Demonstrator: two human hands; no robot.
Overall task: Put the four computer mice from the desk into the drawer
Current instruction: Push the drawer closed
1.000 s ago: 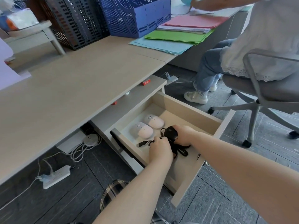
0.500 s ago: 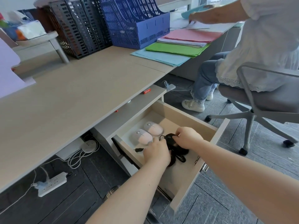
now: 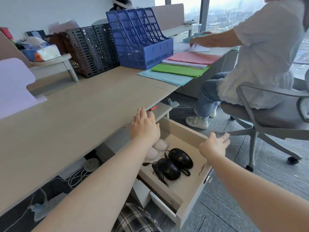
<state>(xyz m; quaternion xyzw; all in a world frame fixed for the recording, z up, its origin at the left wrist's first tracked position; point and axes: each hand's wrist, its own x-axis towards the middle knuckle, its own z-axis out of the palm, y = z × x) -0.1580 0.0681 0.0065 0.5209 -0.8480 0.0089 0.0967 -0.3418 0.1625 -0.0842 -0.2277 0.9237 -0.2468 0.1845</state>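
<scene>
The drawer (image 3: 187,129) under the desk stands pulled out. Two black wired mice lie side by side in it, one nearer me (image 3: 168,168) and one further back (image 3: 181,157), their cords tangled around them. Two pale pink mice (image 3: 160,144) (image 3: 151,153) lie behind them, partly hidden by my left forearm. My left hand (image 3: 144,128) hovers above the drawer's back left corner near the desk edge, fingers spread, holding nothing. My right hand (image 3: 214,145) is open at the drawer's right wall, empty.
A light wood desk (image 3: 66,118) carries blue (image 3: 140,39) and black (image 3: 90,49) file racks and coloured paper stacks (image 3: 180,69). A seated person (image 3: 250,61) on a grey office chair (image 3: 260,113) is to the right. A power strip (image 3: 48,206) and cables lie on the floor.
Both hands let go of the black mice and rose out of the drawer, the left up toward the desk edge, the right to the drawer's right side. The camera tilted upward.
</scene>
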